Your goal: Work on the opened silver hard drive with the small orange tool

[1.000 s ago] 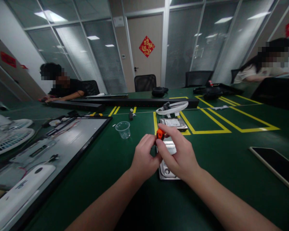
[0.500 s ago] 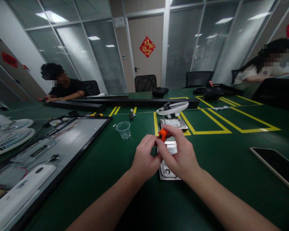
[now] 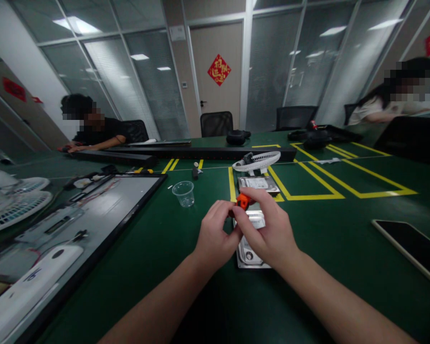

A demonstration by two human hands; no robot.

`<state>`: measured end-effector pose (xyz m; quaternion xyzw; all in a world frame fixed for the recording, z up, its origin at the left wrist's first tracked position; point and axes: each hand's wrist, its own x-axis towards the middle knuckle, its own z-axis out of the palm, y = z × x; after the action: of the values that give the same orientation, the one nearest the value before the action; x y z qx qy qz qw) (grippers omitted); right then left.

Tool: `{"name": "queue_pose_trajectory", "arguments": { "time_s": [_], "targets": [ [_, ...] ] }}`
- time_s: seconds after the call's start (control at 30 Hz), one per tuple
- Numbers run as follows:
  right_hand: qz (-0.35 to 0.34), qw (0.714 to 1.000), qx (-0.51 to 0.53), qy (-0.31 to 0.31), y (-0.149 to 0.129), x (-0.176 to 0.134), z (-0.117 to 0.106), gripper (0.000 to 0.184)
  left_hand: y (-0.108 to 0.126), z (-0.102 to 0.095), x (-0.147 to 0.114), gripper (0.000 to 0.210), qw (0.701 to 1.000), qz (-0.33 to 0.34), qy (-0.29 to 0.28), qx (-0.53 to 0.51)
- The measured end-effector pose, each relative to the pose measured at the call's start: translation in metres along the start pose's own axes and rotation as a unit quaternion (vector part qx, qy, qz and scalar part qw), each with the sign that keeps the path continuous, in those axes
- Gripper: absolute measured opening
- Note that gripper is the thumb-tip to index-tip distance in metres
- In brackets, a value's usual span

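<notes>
Pinched between the thumb and fingers of my right hand point(image 3: 268, 229) is an orange-and-black screwdriver point(image 3: 242, 201), its rounded handle end towards me. The fingertips of my left hand point(image 3: 217, 231) are closed against the left side of that handle; its shaft and tip are out of sight. Just below both hands lies a silver hard drive point(image 3: 249, 255) on the green table, partly covered by my right hand. A second hard drive point(image 3: 260, 184) lies flat just beyond my fingers. To the left stands a clear plastic cup point(image 3: 184, 195).
A large panel frame point(image 3: 129, 198) with a white numbered case point(image 3: 36, 274) fills the left side, beside fan parts point(image 3: 17, 210). Farther off are a white fan grille point(image 3: 261, 160) and a long black bar point(image 3: 200, 153). A phone point(image 3: 412, 243) lies right. Two people sit across the table.
The screwdriver handle has turned slightly between my fingers, showing its orange and black parts at a different angle. Both hands stay in nearly the same place.
</notes>
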<state>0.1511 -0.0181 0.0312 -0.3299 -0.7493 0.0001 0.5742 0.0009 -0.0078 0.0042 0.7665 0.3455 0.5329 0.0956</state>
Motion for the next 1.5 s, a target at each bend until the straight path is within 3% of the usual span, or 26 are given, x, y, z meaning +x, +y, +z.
{"name": "queue_pose_trajectory", "arguments": {
  "time_s": [0.23,0.43,0.57,0.73,0.93,1.1,1.3,1.5],
  "targets": [
    [-0.006,0.999,0.015,-0.031,-0.0006,-0.0010,-0.0027,0.039,0.0037,-0.0002,0.0016,0.003,1.000,-0.002,-0.009,0.006],
    [-0.010,1.000,0.006,-0.013,-0.0004,0.0011,-0.0014,0.035,0.0002,0.0014,0.0004,0.019,1.000,0.009,0.022,0.002],
    [-0.004,1.000,0.004,-0.001,-0.0003,0.0008,-0.0003,0.033,0.0006,0.0006,0.0004,0.013,1.000,0.007,0.000,-0.005],
    [-0.018,0.999,0.018,-0.026,-0.0005,-0.0003,-0.0018,0.044,0.0029,-0.0001,0.0014,0.004,1.000,0.006,-0.015,0.000],
    [-0.014,0.999,0.023,-0.031,0.0002,-0.0006,-0.0023,0.037,0.0033,-0.0004,0.0010,0.001,1.000,0.008,-0.021,0.000],
    [-0.010,1.000,0.003,-0.006,0.0019,-0.0008,0.0000,0.032,0.0007,0.0002,-0.0005,0.020,1.000,0.005,0.007,-0.011],
    [-0.010,1.000,0.010,-0.022,0.0008,-0.0011,-0.0012,0.041,0.0012,-0.0003,0.0004,0.004,1.000,0.004,-0.018,-0.013],
    [-0.009,0.999,0.020,-0.034,0.0005,-0.0010,-0.0023,0.039,0.0033,-0.0012,0.0013,0.004,1.000,0.004,-0.021,-0.007]
  ]
}}
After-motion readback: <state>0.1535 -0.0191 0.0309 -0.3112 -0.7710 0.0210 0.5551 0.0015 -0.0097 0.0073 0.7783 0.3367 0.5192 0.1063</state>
